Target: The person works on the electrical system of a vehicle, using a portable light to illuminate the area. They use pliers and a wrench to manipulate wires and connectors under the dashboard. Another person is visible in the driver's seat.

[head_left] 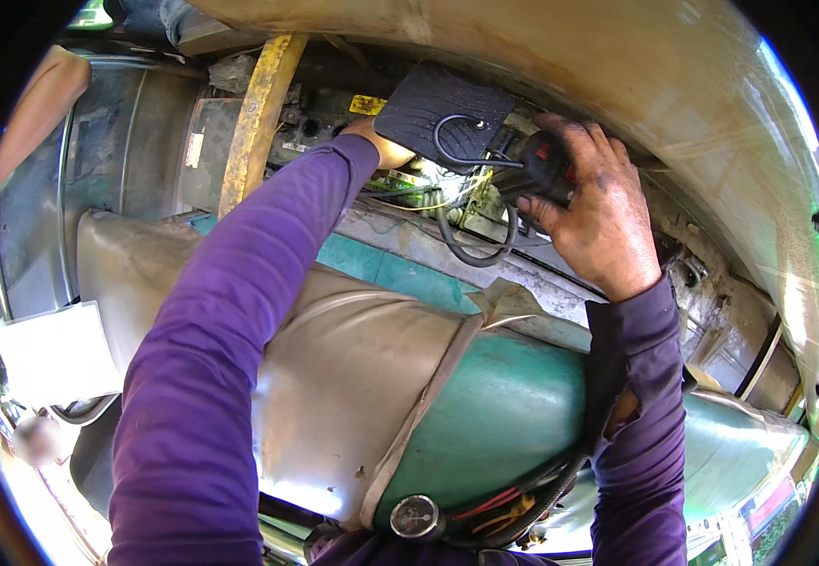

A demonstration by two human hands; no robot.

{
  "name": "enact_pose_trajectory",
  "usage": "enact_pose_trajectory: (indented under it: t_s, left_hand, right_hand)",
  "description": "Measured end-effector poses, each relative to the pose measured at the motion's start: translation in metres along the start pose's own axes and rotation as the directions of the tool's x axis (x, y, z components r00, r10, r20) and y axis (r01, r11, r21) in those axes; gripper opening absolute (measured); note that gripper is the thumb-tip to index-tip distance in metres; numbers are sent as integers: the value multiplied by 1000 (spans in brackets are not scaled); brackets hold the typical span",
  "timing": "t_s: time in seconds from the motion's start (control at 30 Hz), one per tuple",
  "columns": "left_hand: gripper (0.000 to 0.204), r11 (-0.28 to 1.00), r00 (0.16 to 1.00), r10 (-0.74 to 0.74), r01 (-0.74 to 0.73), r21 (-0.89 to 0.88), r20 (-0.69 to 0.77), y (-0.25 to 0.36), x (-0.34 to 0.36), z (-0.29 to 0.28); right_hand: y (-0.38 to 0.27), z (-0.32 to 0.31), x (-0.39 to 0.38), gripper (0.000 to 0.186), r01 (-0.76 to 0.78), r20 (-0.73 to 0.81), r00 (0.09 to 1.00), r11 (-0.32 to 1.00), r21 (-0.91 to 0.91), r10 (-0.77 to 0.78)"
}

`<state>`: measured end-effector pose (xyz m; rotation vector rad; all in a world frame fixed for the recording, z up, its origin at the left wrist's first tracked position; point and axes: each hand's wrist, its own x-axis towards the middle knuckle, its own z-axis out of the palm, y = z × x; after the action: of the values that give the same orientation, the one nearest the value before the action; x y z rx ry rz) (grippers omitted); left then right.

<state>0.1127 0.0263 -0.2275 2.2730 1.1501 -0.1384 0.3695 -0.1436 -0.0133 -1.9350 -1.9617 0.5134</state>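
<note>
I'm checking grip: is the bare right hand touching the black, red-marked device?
Touching: the head view shows the bare right hand curled around the black, red-marked device.

Green bodywork (504,396) and a gauge (415,517) suggest a vehicle workshop.

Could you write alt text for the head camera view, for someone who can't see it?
A person's right hand grips a red-marked black device; their left hand, partly hidden behind a black panel, reaches among grimy equipment. A worn yellow bar slants nearby.
</note>
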Motion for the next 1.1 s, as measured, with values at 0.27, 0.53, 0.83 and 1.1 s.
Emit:
enact_pose_trajectory:
  t_s: [0.27, 0.53, 0.83, 1.1]
  left_hand:
    - [55, 983, 986, 134, -121, 136, -94, -3, -1, 13]
    - [52, 976, 992, 84, -100, 192, 91, 14, 1, -12]
    - [50, 999, 999, -33, 33, -11, -43, 2, 1, -5]
    - [48, 999, 998, 38, -38, -7, 40, -2, 7, -18]
  right_hand:
    - [2, 1, 1, 74, 2, -11, 1000, 1000, 0, -2]
    - [4, 3, 2, 73, -12, -8, 1000, 1000, 27, 12]
    - [3, 5, 3, 72, -9, -7, 1000, 999, 38, 9]
    - [6, 6, 2, 73, -16, -9, 1000, 999, 31, 16]
